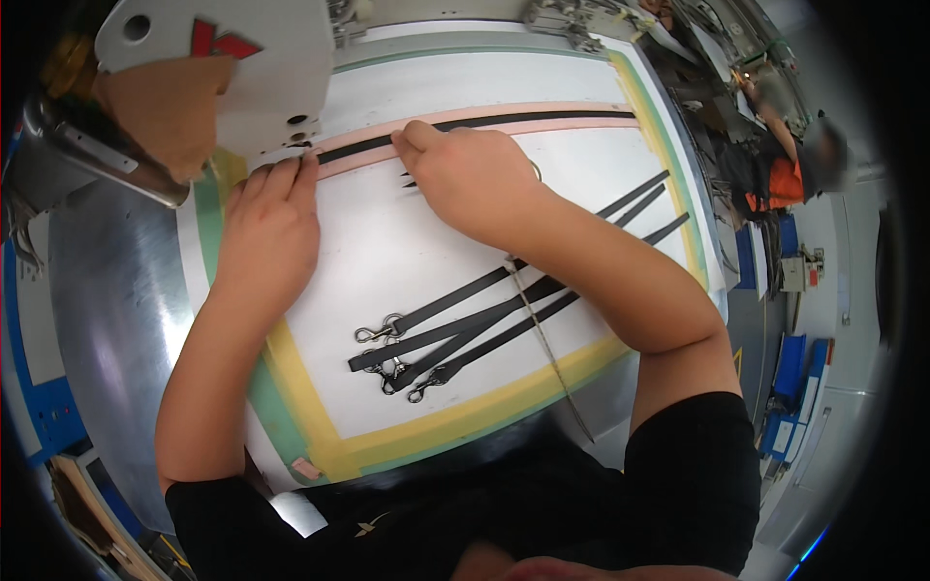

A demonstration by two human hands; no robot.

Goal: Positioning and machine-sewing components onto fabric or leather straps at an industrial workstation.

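A long black strap (368, 149) runs across the white work sheet (387, 242) between two pink strips (542, 126). My left hand (271, 223) is at the strap's left end, under the machine head, fingers close together and tips on the strap. My right hand (475, 179) pinches the strap a little further right. Under my right palm, dark pointed tips (408, 181) and a yellowish ring (537, 170) show, like small scissors; whether I hold them is hidden. Nearer me lie several black straps (475, 315) with metal snap hooks (376, 331).
The white machine head (223, 58) with brown paper (170, 111) taped on stands at the upper left. Green and yellow tape (465, 426) borders the sheet. A thin cord (547, 349) crosses the loose straps. Another person (790, 165) works at the far right.
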